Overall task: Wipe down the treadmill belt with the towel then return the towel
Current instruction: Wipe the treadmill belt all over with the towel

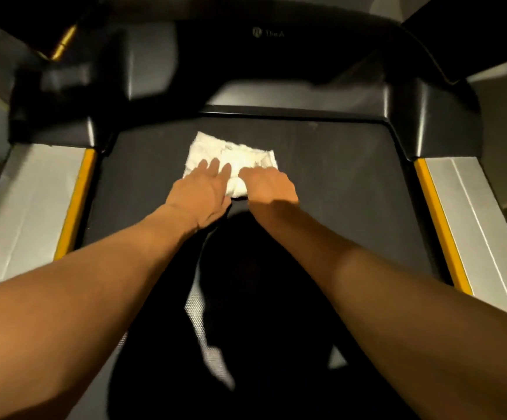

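A crumpled white towel [231, 153] lies on the dark treadmill belt [337, 183], close to the belt's front end. My left hand [202, 192] lies flat on the towel's near left part, fingers straight and pressing down. My right hand [268, 186] is on the towel's near right part with its fingers curled into the cloth, gripping it. Both forearms reach forward from the bottom of the view. My shadow darkens the middle of the belt below the hands.
The black motor cover [276, 95] rises just beyond the towel. Grey side rails with yellow strips run along the left [76, 207] and right [440, 219] of the belt. Black uprights [437, 116] stand at the front corners.
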The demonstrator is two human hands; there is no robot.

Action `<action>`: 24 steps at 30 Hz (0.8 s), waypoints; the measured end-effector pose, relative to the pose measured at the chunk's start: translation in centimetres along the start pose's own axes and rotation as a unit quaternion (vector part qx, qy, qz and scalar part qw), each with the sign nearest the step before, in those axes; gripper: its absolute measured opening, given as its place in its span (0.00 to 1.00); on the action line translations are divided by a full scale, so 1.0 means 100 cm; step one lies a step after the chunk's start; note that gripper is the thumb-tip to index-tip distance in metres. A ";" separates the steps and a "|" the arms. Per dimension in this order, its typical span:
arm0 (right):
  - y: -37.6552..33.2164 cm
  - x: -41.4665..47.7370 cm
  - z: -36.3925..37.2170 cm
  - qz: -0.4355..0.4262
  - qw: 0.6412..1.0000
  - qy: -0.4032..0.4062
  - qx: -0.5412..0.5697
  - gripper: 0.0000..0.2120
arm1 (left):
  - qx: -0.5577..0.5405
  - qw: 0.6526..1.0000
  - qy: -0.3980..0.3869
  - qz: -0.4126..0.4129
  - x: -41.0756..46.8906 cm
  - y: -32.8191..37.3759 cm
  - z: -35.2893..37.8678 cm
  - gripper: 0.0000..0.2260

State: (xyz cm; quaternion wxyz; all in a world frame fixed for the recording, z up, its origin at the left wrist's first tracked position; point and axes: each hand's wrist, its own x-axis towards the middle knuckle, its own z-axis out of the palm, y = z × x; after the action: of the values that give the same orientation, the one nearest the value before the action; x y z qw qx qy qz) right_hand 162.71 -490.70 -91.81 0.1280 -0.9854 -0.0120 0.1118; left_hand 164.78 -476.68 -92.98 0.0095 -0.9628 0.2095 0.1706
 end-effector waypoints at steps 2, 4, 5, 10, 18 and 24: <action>-0.006 -0.023 0.016 -0.067 0.993 0.086 -0.051 0.13 | 0.007 1.000 0.003 0.026 -0.023 -0.010 0.009 0.30; -0.004 -0.019 0.018 -0.073 0.989 0.116 -0.058 0.11 | 0.016 0.999 0.006 0.043 -0.031 -0.021 0.012 0.30; -0.006 -0.012 0.014 -0.079 0.992 0.082 -0.051 0.13 | 0.019 0.999 0.005 0.041 -0.027 -0.025 0.011 0.29; -0.029 0.033 -0.005 -0.047 0.998 -0.024 -0.038 0.24 | 0.010 1.000 -0.009 -0.017 0.002 -0.038 -0.004 0.26; -0.043 -0.010 0.025 -0.119 0.986 0.110 -0.040 0.16 | 0.017 0.997 0.055 0.044 -0.046 -0.066 0.015 0.25; -0.084 0.049 0.024 -0.113 0.993 -0.034 -0.026 0.24 | -0.047 0.991 0.079 -0.099 -0.035 -0.081 0.012 0.21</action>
State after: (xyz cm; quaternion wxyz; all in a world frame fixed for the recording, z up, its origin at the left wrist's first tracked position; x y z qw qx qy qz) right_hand 166.98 -481.75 -92.98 0.1139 -0.9764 -0.1300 0.1295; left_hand 164.70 -467.74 -93.35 -0.0352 -0.9886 0.1051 0.1022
